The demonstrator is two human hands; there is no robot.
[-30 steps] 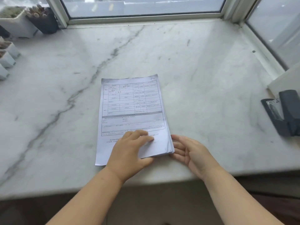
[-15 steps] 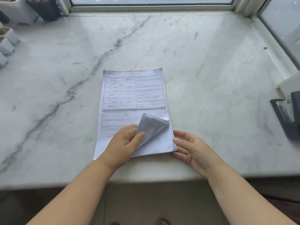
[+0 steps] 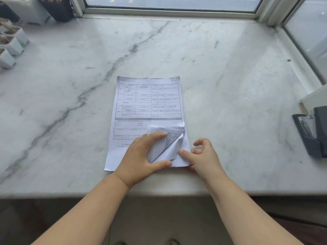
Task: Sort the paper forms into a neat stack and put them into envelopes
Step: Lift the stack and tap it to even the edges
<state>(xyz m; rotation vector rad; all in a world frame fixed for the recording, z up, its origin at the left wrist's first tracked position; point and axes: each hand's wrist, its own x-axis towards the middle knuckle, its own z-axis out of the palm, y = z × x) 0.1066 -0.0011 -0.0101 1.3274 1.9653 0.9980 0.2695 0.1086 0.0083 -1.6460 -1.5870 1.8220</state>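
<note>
A stack of printed paper forms [image 3: 148, 103] lies on the marble sill near its front edge. My left hand [image 3: 139, 158] pinches the near right corner of several top sheets and folds it back over the stack. My right hand [image 3: 203, 156] is at the stack's right edge, thumb on a lower sheet under the folded corner, other fingers loosely curled above the sill. No envelope is clearly in view.
The marble sill [image 3: 221, 76] runs to a window frame at the back and right. A dark stapler [image 3: 313, 131] sits at the right edge beside a white object [image 3: 315, 96]. Small plant pots [image 3: 10, 45] line the far left.
My left hand has curled the near right corner of more sheets further back. My right hand lifted its fingers from the sill and put its thumb on the sheet under the fold.
</note>
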